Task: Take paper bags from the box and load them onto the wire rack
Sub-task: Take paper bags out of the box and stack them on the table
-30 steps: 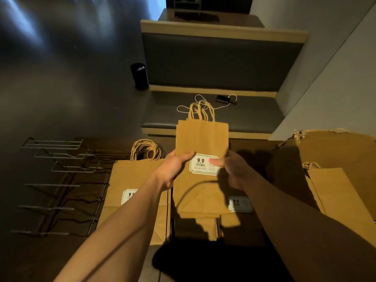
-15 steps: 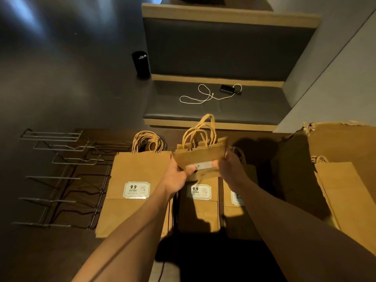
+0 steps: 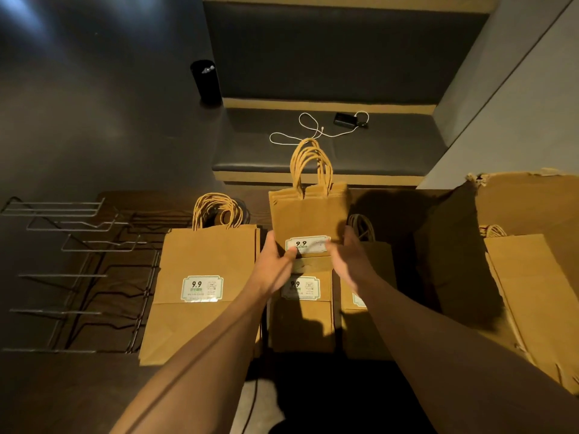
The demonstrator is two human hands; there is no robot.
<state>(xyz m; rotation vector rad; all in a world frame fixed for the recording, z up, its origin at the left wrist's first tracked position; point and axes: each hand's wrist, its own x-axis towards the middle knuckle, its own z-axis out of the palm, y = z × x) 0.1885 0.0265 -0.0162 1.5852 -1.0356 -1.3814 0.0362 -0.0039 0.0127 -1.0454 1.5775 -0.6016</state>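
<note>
1. A dim room: a dark wooden table [image 3: 103,386] stands before a padded bench [image 3: 326,142], on which lie a white cable [image 3: 300,126] and a small dark device [image 3: 345,119]; a black cylinder [image 3: 205,81] stands on the floor beside the bench
2. A wire rack [image 3: 78,270] lies at the left of the table, its slots holding nothing that can be seen
3. Three piles of flat paper bags lie on the table: a wide left pile [image 3: 203,289], a middle pile [image 3: 302,311] and a right pile [image 3: 366,277] that is partly hidden by the forearm
4. The cardboard box [image 3: 517,245] sits at the right with more bags [image 3: 529,283] inside
5. Both hands hold a held bundle [image 3: 308,214] of folded bags above the middle pile, handles pointing away
6. The left hand [image 3: 272,264] grips the bundle's left lower edge, thumb lying across the front near the label
7. The right hand [image 3: 351,258] takes the right lower edge, fingers curled behind; how tightly cannot be told
8. Judged from its look, the bundle is light and fairly stiff while folded flat, but single sheets could slide against each other and fan out
9. Pinching both lower edges firmly, as here, seems the safe hold; the twisted paper handles look weak and likely to snag on the rack wires
</note>
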